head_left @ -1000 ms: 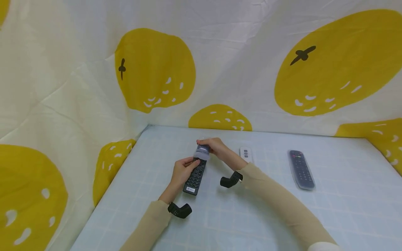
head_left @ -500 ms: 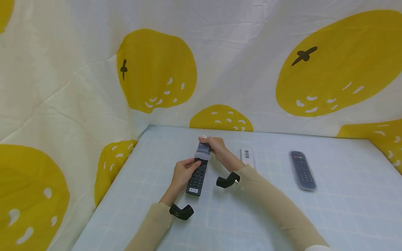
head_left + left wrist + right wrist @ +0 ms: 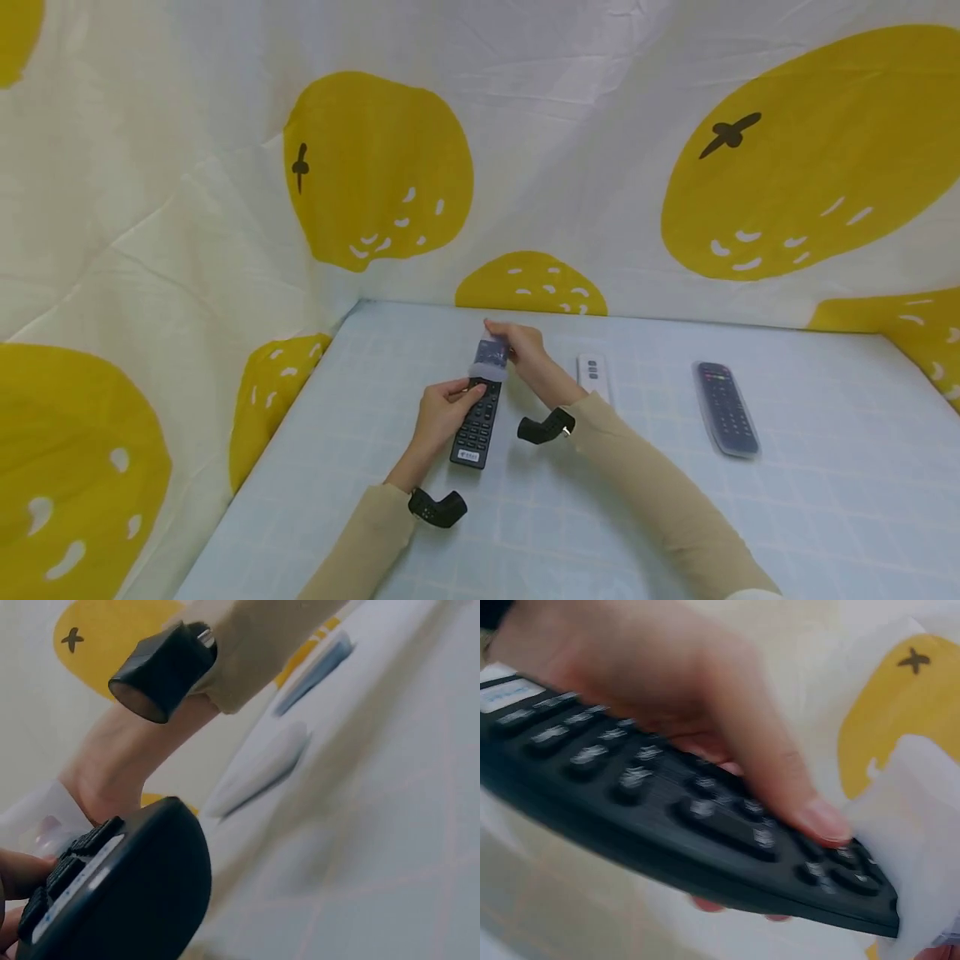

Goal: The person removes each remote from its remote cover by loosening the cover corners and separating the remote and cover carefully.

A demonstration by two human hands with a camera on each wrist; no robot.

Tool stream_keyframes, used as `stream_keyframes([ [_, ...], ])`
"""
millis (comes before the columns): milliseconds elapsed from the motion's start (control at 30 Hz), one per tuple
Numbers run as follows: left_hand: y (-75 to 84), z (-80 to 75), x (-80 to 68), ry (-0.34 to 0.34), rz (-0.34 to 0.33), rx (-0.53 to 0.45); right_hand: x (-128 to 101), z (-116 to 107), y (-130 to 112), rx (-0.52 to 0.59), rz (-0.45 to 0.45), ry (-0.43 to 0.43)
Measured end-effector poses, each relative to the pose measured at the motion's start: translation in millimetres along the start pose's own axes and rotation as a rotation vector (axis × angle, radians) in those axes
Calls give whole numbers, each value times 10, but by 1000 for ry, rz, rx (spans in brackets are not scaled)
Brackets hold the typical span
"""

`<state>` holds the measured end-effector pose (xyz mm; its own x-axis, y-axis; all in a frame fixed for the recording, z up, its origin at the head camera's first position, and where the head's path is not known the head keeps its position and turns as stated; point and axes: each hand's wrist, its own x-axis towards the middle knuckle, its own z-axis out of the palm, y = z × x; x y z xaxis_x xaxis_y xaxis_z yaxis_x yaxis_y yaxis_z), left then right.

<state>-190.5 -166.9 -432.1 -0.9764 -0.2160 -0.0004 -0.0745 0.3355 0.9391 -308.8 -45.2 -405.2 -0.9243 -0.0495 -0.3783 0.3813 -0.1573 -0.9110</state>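
A black remote control [image 3: 475, 425] tilts above the table, its far end inside a bunched translucent sleeve [image 3: 491, 358]. My left hand [image 3: 442, 412] grips the remote from its left side, thumb on the buttons and fingers underneath. In the right wrist view that thumb presses near the covered end, where the whitish sleeve [image 3: 934, 847] wraps over it. My right hand [image 3: 525, 346] pinches the sleeve at its far end. The left wrist view shows the near end of the remote [image 3: 150, 885] up close, with the right forearm beyond it.
A white remote [image 3: 592, 375] lies on the table just right of my right wrist. Farther right lies a dark remote in a clear cover [image 3: 726, 408]. A fruit-print cloth [image 3: 555, 167] hangs behind the pale checked table [image 3: 847, 467].
My right hand has drawn slightly farther away along the sleeve, which looks more stretched out over the remote's far end. The left hand keeps its grip on the remote.
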Motion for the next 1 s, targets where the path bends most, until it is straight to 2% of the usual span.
stream_keyframes([
  [100, 6, 21, 2, -11, -4, 9, 27, -51, -31, 23, 31, -46],
  [233, 48, 54, 29, -4, -5, 7, 65, -156, -103, -27, 68, -197],
  [333, 104, 74, 65, 14, 10, -3, 66, -227, -159, -63, 59, -297],
  [467, 133, 80, 112, 74, 16, 3, 36, -286, -160, -51, 49, -343],
  [600, 109, 61, 140, 139, -14, -7, 1, -328, -72, -15, 66, -353],
  [700, 80, 48, 153, 149, -36, -35, -19, -338, -4, 10, 69, -355],
  [833, 58, 48, 153, 114, -57, -71, -26, -308, 44, 40, 51, -325],
  [1000, 52, 67, 151, 48, -64, -78, -13, -240, 50, 94, 23, -190],
])
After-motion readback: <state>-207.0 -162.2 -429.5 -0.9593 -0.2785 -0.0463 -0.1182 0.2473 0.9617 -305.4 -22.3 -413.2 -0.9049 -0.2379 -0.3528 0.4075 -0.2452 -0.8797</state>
